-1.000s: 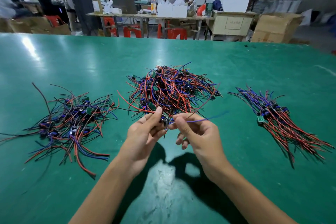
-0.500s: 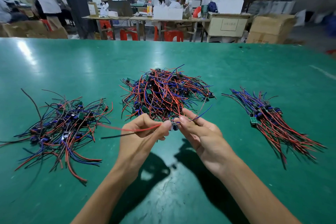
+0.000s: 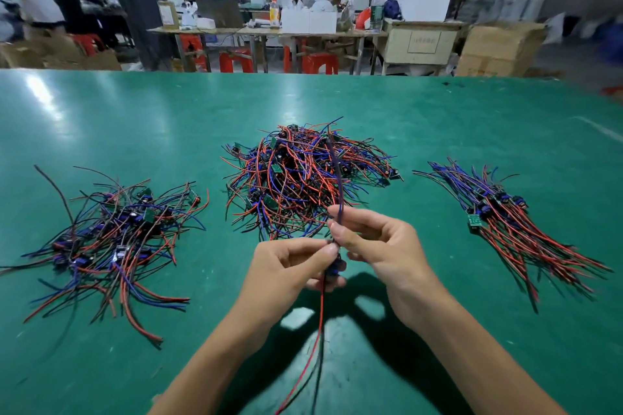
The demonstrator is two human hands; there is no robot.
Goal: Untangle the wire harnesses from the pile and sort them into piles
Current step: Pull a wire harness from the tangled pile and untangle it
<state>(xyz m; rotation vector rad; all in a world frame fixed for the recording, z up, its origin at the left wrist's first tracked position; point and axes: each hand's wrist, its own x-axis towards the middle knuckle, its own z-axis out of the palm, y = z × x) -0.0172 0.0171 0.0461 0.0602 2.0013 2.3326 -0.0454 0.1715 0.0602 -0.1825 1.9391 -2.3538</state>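
Change: both hands have pulled back from the middle pile toward the person, and the held harness, which lay sideways between them half a second ago, now stands nearly upright.
Held harness (image 3: 339,209): one harness, lifted clear of the counter; its blue-purple wire rises in front of the middle pile, its red and black wires hang toward the near edge.
Left hand (image 3: 290,266): fingers curled, thumb and forefinger pinching the harness at its dark connector.
Right hand (image 3: 381,239): fingertips pinching the upper wire, just above the left hand.
Middle pile (image 3: 303,175): tangled red, blue and black wires with small green boards, just beyond the hands.
Left pile (image 3: 111,232): loose, splayed harnesses, well apart.
Right pile (image 3: 512,222): harnesses lying roughly parallel.
Counter (image 3: 135,131): green, glossy.
Background: people at worktables, red stools, cardboard boxes.
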